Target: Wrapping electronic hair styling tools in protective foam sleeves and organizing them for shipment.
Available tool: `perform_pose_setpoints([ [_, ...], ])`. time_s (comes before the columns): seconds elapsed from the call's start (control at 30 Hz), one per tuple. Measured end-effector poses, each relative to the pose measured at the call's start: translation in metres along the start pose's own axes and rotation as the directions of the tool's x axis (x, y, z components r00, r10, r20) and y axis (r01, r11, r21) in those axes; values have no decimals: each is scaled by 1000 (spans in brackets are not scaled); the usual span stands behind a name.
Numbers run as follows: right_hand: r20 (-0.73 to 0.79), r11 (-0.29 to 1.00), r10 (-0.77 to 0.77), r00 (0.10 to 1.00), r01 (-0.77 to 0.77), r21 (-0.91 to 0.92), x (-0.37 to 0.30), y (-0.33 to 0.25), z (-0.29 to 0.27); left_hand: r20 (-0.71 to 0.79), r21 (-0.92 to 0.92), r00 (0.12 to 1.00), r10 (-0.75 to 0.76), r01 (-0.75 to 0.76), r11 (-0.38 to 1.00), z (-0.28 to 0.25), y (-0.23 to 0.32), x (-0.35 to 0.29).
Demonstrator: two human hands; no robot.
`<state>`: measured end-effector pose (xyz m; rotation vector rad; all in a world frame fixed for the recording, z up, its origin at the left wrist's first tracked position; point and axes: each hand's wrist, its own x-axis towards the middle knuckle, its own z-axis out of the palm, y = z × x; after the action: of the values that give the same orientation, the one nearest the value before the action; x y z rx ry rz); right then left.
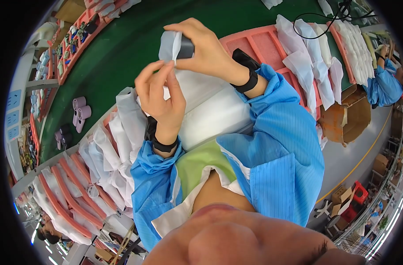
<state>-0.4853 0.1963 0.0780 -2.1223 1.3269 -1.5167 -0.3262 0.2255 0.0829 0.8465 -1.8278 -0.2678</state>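
Note:
A dark grey piece (186, 47) with a rounded edge is held over the green table, partly inside a frosted white plastic bag (167, 46). My right hand (208, 53) is closed around the piece from its right side. At the bag's lower edge, my left hand (161, 95) has its thumb and fingertips pinched together on the plastic. What kind of thing the grey piece is, I cannot tell, as the bag and my fingers hide most of it. Below my hands lies a pile of white plastic bags (217, 115), close against my body.
Pink compartment trays (254, 44) with bagged items stand to the right, and another pink tray (64, 190) to the left. Small lilac handheld fans (81, 112) rest on the green table (122, 57). A cardboard box (347, 117) and a person in blue (382, 86) are far right.

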Motion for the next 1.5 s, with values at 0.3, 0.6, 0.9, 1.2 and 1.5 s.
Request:
perform_pose_setpoints([
  [0.3,271,794,37,962,-193,577,1,-15,-2,6,-168,1000,16,-14,986,-11,-21,19],
  [0.6,341,888,-41,939,-122,443,-3,-7,7,102,-863,973,-208,191,468,-33,-26,9],
  [0.9,36,972,-33,999,40,-231,-1,-9,1,-164,-568,928,-334,188,801,-21,-23,13],
  [1.2,133,957,-86,987,119,-265,-7,-15,9,-251,-232,967,-46,-14,973,-20,-23,7],
  [1.5,497,931,214,841,-330,158,-1,7,-4,-292,-560,821,-491,269,783,-50,-58,24],
])
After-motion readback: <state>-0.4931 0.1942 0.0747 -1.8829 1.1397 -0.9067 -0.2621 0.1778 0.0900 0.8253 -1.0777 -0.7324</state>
